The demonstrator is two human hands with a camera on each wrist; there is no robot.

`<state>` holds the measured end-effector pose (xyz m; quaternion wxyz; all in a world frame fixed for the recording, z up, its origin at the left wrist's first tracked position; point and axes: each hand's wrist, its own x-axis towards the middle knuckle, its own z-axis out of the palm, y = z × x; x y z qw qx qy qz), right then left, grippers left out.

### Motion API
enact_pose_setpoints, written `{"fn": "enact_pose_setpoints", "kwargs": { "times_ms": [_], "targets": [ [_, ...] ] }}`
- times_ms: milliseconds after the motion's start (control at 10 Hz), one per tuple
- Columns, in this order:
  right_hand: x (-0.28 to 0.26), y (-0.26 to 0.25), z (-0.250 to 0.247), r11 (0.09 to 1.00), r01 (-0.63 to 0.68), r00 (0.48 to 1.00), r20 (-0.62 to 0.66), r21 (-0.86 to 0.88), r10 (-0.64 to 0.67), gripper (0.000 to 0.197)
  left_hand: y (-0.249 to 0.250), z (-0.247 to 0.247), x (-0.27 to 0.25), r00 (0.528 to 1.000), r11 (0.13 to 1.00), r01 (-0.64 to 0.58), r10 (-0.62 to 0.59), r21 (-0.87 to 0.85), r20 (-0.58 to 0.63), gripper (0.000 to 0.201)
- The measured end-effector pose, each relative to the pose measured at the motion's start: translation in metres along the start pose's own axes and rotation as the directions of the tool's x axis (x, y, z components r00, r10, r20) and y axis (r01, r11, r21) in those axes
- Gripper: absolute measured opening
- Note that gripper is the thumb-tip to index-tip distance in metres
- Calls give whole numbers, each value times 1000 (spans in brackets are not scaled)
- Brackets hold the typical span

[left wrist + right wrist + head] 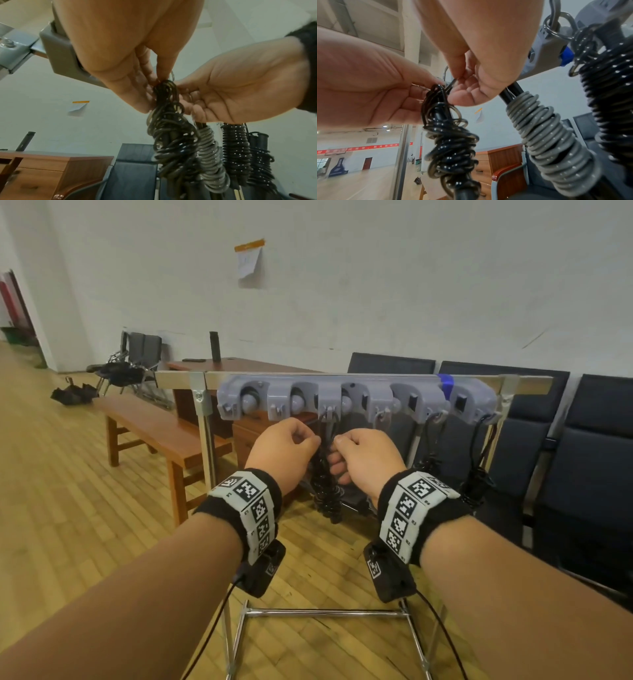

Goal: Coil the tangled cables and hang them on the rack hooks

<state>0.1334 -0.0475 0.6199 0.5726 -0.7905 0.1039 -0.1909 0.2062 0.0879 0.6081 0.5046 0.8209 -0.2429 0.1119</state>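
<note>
A grey hook rack (301, 395) runs along a metal bar at chest height. Both hands meet just under its third hook (329, 414). My left hand (310, 440) and right hand (342, 441) each pinch the top loop of a black coiled cable (325, 484), which hangs down between them in a tangled bunch. In the left wrist view the left fingertips (159, 79) close on the top of that cable (171, 135). A grey coiled cable (547, 135) and a black coiled cable (607, 94) hang from hooks to the right.
Two more black bundles (428, 463) (476, 481) hang from the right-hand hooks. Dark chairs (582, 457) stand behind the rack, a wooden bench (154, 429) and a desk (239, 364) to the left. The stand's metal base (325, 613) lies on the wooden floor below.
</note>
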Motion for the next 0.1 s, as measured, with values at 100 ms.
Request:
{"fn": "enact_pose_setpoints", "kwargs": {
  "times_ms": [100],
  "targets": [
    [-12,0,-9,999,-30,999,29,46,28,27,-1,-7,-9,998,999,22,-24,-24,-66,12]
  ]
}}
